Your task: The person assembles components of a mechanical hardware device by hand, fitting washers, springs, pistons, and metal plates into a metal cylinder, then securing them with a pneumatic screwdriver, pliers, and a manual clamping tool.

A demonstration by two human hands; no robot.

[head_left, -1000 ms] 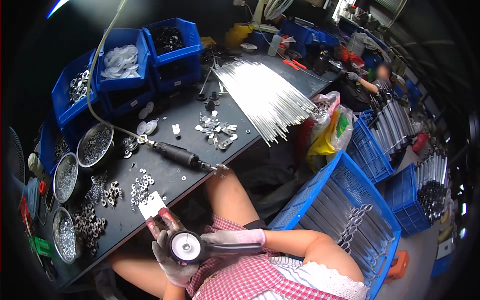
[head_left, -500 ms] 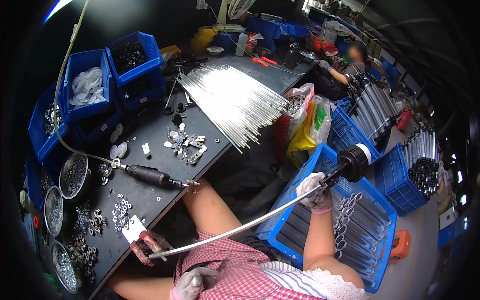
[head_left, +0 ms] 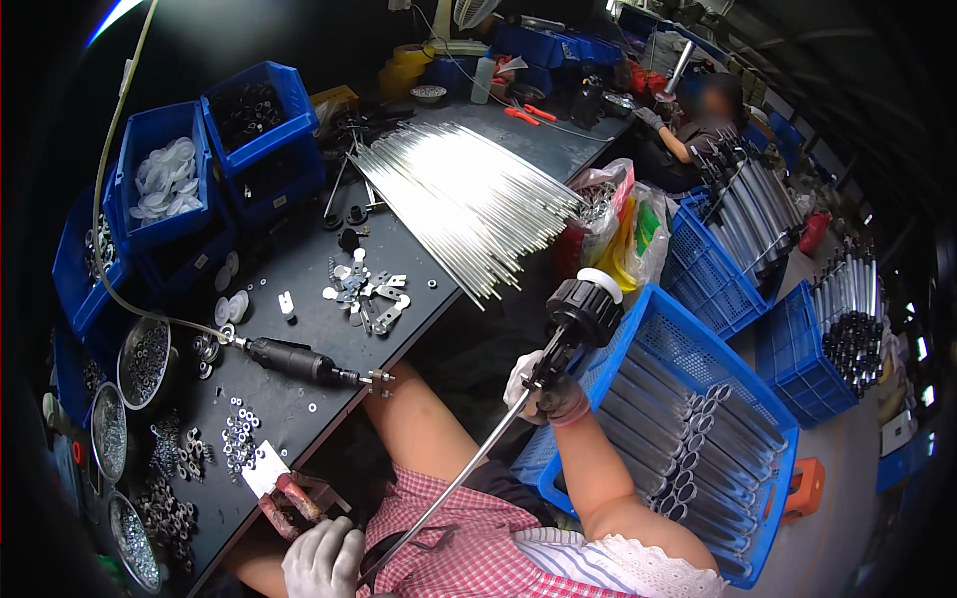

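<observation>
My right hand (head_left: pixel 546 391), in a pale glove, is closed around a long thin metal rod (head_left: pixel 469 468) just below its black plastic fitting (head_left: pixel 584 311), which ends in a white cap (head_left: pixel 601 282). The rod slants down to the lower left, toward my lap. Beside its lower end is my left hand (head_left: pixel 324 560), gloved, its fingers bent and together; what lies inside them is hidden. Just above the left hand, at the table edge, is a clamp-like tool with worn reddish handles (head_left: pixel 297 498) by a white plate (head_left: pixel 263 468).
A black power screwdriver (head_left: pixel 291 359) lies on the table (head_left: pixel 329 404) among nuts and metal clips (head_left: pixel 367 294). Shiny rods (head_left: pixel 469 204) are piled behind. Blue bins (head_left: pixel 164 179) stand left; a blue crate of tubes (head_left: pixel 688 439) stands right. A co-worker (head_left: pixel 698 130) sits beyond.
My right hand has brought the rod and its black fitting leftward and down, tilting the rod more steeply. My left hand has shifted left, toward the clamp-like tool.
</observation>
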